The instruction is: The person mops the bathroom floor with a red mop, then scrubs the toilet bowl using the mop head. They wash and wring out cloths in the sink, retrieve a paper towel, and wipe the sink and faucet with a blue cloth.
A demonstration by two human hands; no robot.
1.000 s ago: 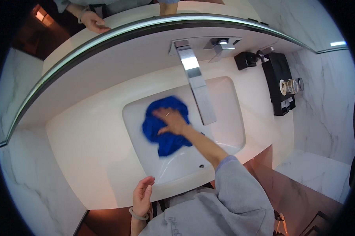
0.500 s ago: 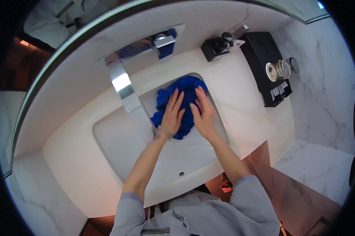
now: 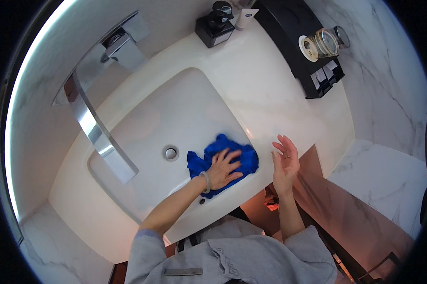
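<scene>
A crumpled blue cloth point(image 3: 248, 160) lies against the near right wall of the white sink point(image 3: 147, 111). My left hand point(image 3: 222, 171) rests on top of it, palm down with fingers spread; a pale bangle point(image 3: 206, 181) circles that wrist. Nothing is in my right hand point(image 3: 285, 163), which hovers off the sink's right rim near the counter's front edge, its fingers slightly curled and the thumb apart. The cloth's underside is hidden.
A long flat chrome spout point(image 3: 100, 135) reaches over the sink's left part, with a lever handle point(image 3: 115, 47) on the wall. A round drain point(image 3: 170, 153) sits mid-basin. Behind stand a black pump dispenser point(image 3: 215, 29), a white tube point(image 3: 246, 19) and a black organizer point(image 3: 289, 33) with glass jars point(image 3: 326, 41).
The cloth has moved from the far part of the basin to its near right wall. My left hand came with it; my right hand has left the cloth and lifted out to the right.
</scene>
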